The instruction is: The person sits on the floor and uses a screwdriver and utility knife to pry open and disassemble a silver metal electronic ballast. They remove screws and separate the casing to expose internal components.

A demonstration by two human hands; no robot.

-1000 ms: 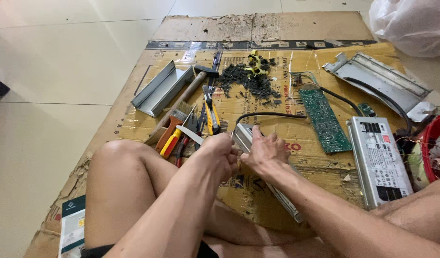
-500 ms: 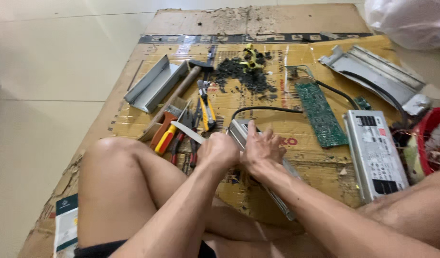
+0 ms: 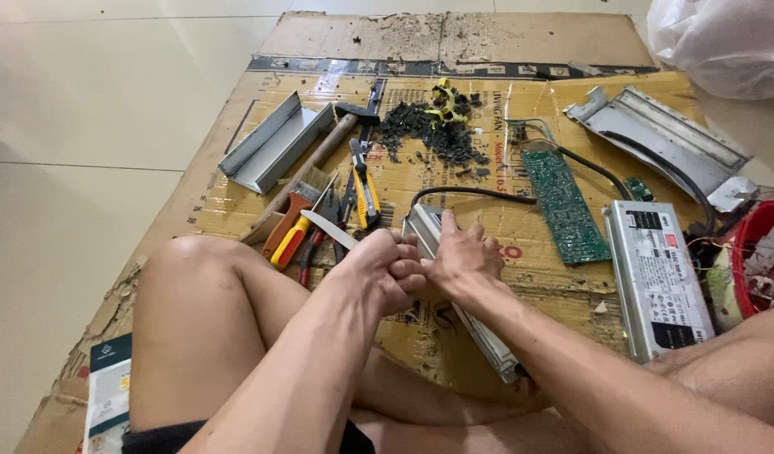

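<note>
While the person sits cross-legged on the cardboard sheet [image 3: 235, 210], both hands meet over a long grey metal box [image 3: 467, 315] lying just in front of the knees. The left hand [image 3: 385, 271] is curled into a fist at the near end of the box; whether it grips the box or some small part I cannot tell. The right hand [image 3: 458, 256] lies pressed on top of the box, fingers together, touching the left. A black cable [image 3: 471, 192] runs out from the far end of the box. Left of the box lie a knife [image 3: 328, 228], pliers [image 3: 363, 187] and a hammer [image 3: 319, 151]. Right of the box are a green circuit board [image 3: 565, 203] and a silver power supply [image 3: 656, 273]. Beyond the box sits a heap of black bits [image 3: 429, 134].
</note>
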